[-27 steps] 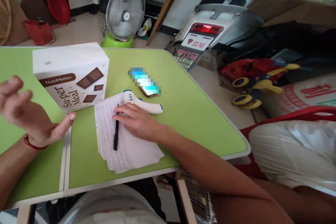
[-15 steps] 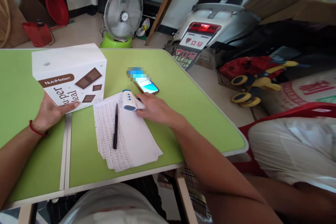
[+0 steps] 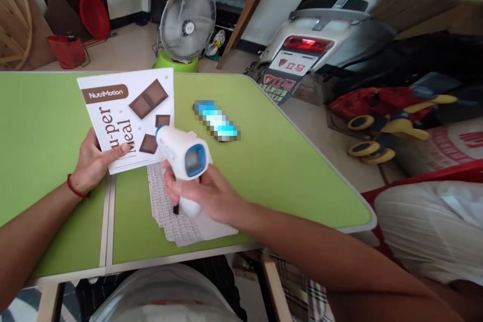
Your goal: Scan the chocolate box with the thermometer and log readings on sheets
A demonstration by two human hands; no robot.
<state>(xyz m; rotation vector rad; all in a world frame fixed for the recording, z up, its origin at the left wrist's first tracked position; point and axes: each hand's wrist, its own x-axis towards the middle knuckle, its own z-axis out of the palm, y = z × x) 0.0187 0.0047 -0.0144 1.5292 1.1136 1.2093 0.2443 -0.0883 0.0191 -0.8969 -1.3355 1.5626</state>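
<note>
My left hand (image 3: 100,158) grips the lower left of a white NutriMotion box (image 3: 113,133), thumb across its printed front; the fingers behind are hidden. The box is tilted so that its front, with pictures of chocolate, faces me. My right hand (image 3: 211,193) is wrapped round the handle of a white and blue infrared thermometer (image 3: 177,148), its small screen turned to me and its blue-ringed nose close in front of the box's lower right. Beneath it lie written sheets of paper (image 3: 166,211); a black pen (image 3: 175,209) on them is mostly covered. A phone (image 3: 217,121) with a lit screen lies beyond.
The green folding table (image 3: 302,181) has a metal seam left of the papers. Behind it stand a fan (image 3: 187,22) and an electric scooter (image 3: 302,55). At the right sits a person in light clothing (image 3: 426,226), near a yellow and blue toy (image 3: 396,126).
My right hand has lifted the thermometer off the papers and turned it upright, nose toward the box. My left hand has tipped the box, so its top no longer shows. The view has shifted slightly.
</note>
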